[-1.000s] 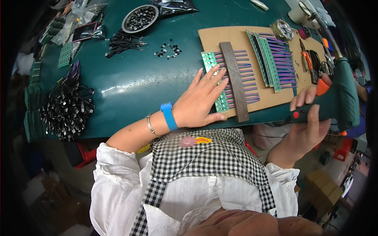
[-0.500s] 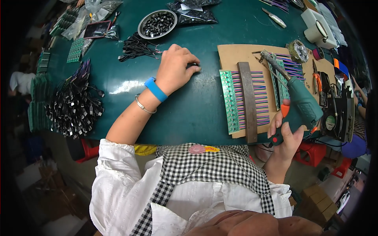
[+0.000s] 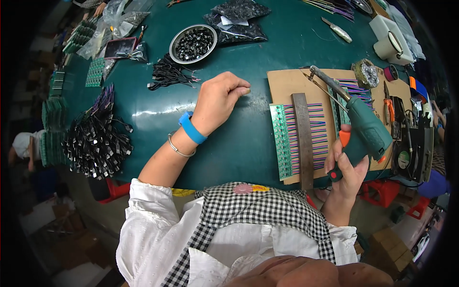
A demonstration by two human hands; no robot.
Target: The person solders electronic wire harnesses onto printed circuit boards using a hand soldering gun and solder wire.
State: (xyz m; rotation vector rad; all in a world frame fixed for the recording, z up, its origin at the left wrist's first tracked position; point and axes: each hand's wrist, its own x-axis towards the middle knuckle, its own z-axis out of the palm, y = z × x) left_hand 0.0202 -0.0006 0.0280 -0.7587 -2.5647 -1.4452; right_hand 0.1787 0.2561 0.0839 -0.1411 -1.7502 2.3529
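My left hand (image 3: 217,103) hovers over the green tabletop, thumb and forefinger pinched together; whatever is between them, if anything, is too small to make out. My right hand (image 3: 348,179) grips the handle of a green soldering gun (image 3: 366,126) with an orange trigger, its metal tip pointing up and left over a cardboard sheet (image 3: 287,80). On that cardboard lies a strip of green circuit boards (image 3: 281,143) with thin coloured wires (image 3: 316,138) running rightward. Across the wires rests a brown metal bar (image 3: 302,143). A second board strip is partly hidden behind the gun.
Left of centre stand a metal bowl (image 3: 193,44) of small black parts and a pile of black cables (image 3: 172,71). A big cable bundle (image 3: 98,138) lies at the left edge. Solder wire (image 3: 366,72), orange-handled pliers (image 3: 388,107) and a knife (image 3: 337,30) sit at right.
The whole view has shifted, so the table sits lower in it. My left thumb and forefinger have come together; earlier a dark bit showed between them. My right hand still holds the soldering gun.
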